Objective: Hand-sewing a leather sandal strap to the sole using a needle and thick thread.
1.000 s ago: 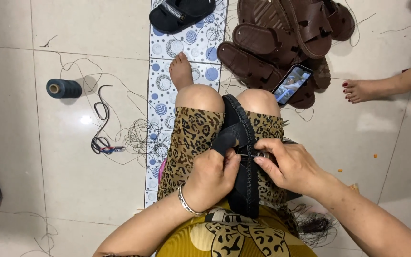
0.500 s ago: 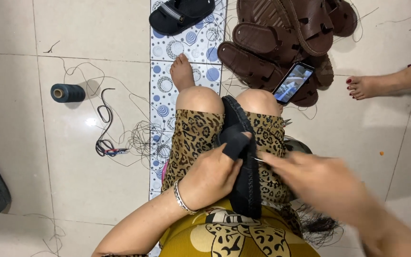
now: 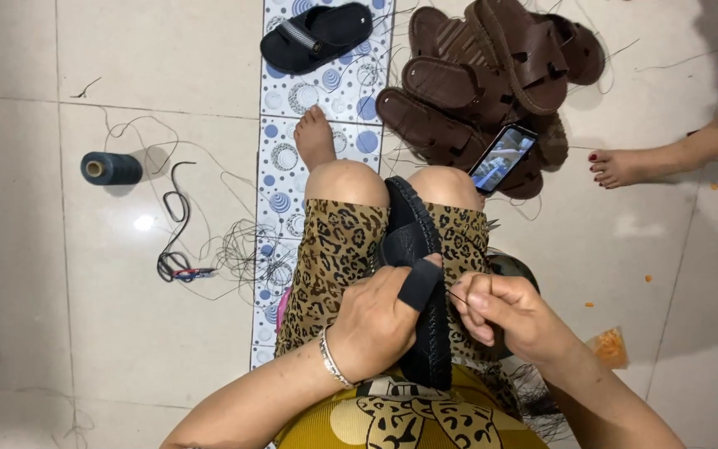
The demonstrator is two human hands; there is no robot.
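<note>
Gripping a black rubber sandal w/ a stitched rim (image 3: pixel 425 333), the left hand (image 3: pixel 376 320) has its fingers (image 3: pixel 413 266) curled over the sandal's black strap; thumb side presses the sole. Sandal stands on edge between the person's knees, in the lap, toe end pointing away from the body, just past the left fingertips.

Head view, cont.: right hand (image 3: pixel 508 312) sits just right of the sandal, fingers (image 3: pixel 479 299) pinched shut on sth thin, prob. a needle or thread; too small to tell which. A dark thread runs from the pinch to the sandal rim. Silver bracelet (image 3: pixel 331 359) on the left wrist, behind the left fingers.

Beyond the fingertips, past the knees: pile of brown strapped sandals (image 3: pixel 492 75) on the tile floor (image 3: pixel 85 333), w/ a smartphone w/ lit screen (image 3: pixel 502 158) propped against it. Further off, a single black slide sandal (image 3: pixel 316 35) on a blue-circle patterned tile strip (image 3: pixel 280 208). The person's bare foot (image 3: pixel 315 137) rests on that strip.

Well left of the left fingers: dark blue-grey thread spool (image 3: pixel 110 168) lying on its side, plus a loose tangle of black thread (image 3: pixel 243 258) on the floor. Well right of the right fingers: another person's bare foot (image 3: pixel 621 166). Orange scrap (image 3: pixel 608 345) on the floor near the right wrist.
</note>
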